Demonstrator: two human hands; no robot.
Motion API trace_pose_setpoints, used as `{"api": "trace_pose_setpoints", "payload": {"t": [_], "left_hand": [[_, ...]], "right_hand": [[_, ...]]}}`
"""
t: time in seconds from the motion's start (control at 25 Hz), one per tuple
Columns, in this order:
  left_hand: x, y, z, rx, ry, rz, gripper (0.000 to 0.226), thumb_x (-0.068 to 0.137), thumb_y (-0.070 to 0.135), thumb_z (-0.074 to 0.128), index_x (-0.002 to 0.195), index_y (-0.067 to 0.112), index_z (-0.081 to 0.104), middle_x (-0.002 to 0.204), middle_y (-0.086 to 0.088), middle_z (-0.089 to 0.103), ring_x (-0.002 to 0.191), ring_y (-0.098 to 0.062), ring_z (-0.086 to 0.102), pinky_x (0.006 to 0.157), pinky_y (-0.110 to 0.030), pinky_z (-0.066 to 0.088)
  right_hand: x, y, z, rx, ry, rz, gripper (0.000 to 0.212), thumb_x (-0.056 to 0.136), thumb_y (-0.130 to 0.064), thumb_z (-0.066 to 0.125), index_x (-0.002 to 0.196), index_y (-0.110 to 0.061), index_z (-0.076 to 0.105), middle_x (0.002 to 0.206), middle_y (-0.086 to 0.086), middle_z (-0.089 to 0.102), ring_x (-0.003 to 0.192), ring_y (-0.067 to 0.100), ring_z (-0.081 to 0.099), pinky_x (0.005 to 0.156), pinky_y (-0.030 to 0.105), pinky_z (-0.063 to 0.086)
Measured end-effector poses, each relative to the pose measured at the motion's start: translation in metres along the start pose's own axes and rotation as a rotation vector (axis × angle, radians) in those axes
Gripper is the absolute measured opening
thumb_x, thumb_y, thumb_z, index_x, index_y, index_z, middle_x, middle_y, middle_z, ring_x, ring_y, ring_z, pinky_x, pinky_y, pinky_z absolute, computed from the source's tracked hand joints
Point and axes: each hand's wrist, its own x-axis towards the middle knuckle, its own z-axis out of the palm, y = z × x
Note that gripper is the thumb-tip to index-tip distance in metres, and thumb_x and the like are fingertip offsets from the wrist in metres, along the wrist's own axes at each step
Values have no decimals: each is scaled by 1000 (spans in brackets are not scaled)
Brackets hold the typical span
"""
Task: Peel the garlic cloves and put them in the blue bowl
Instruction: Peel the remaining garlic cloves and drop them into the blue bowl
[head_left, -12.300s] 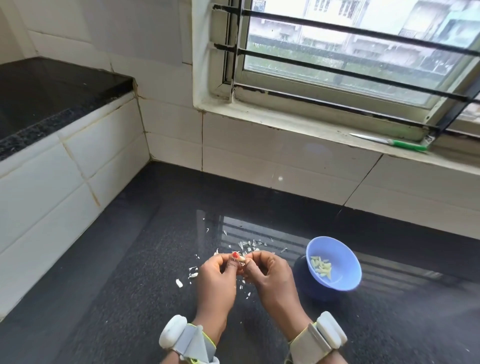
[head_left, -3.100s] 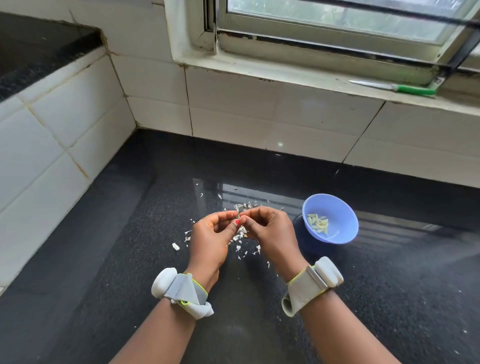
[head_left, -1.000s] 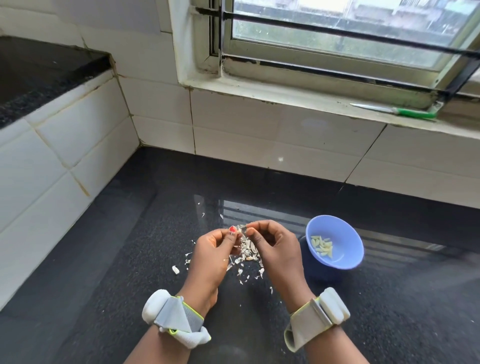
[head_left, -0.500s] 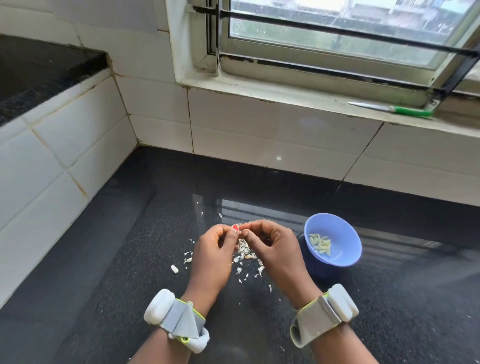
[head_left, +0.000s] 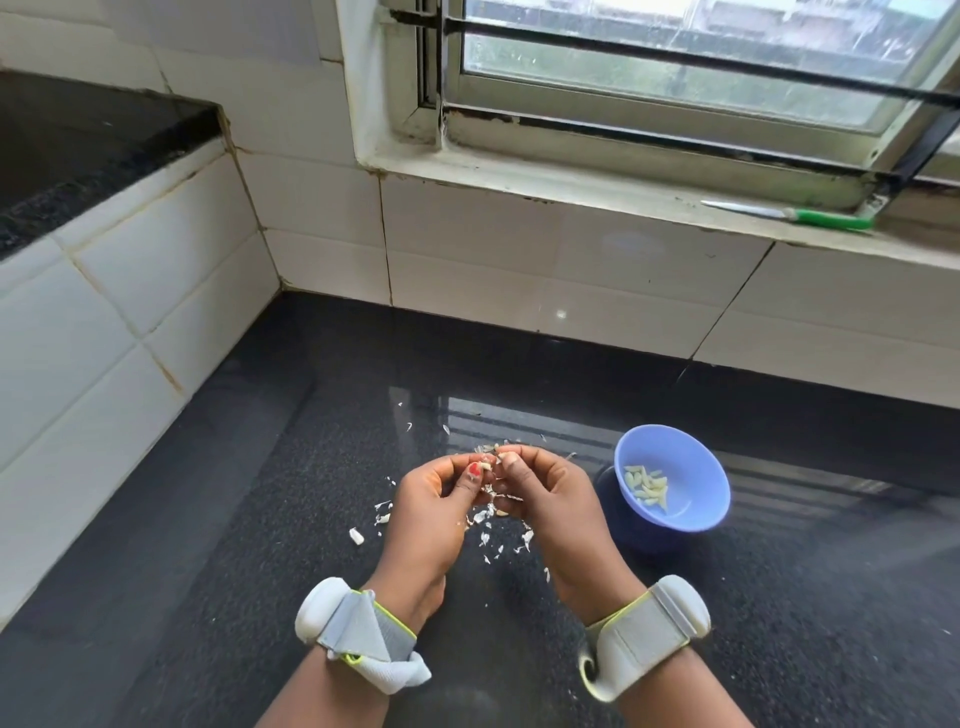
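You are holding one garlic clove (head_left: 487, 466) between both hands above the black counter (head_left: 260, 519). Your left hand (head_left: 434, 512) and your right hand (head_left: 550, 499) are both curled, pinching the clove at the fingertips. It is too small to tell its long axis or where it is pointing. The blue bowl (head_left: 691, 499) is standing just right of your right hand, with peeled cloves (head_left: 647, 486) lying inside. Peel scraps (head_left: 488, 535) are lying on the counter under your hands.

Both bare forearms rise from the lower middle of the frame, each wrist strapped with a grey-and-white band. The left hand (head_left: 431, 512) and right hand (head_left: 553, 501) meet at centre, fingertips curled together, pinching.
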Motion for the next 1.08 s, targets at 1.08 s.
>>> {"api": "trace_pose_setpoints", "payload": {"t": [1.08], "left_hand": [[7, 4, -16, 747, 54, 434, 3, 80, 18, 71, 78, 19, 74, 73, 11, 63, 69, 0, 57, 63, -8, 39]], "right_hand": [[-5, -16, -6, -754, 25, -368, 7, 85, -14, 73, 88, -20, 73, 76, -13, 65, 60, 2, 52, 55, 12, 37]]}}
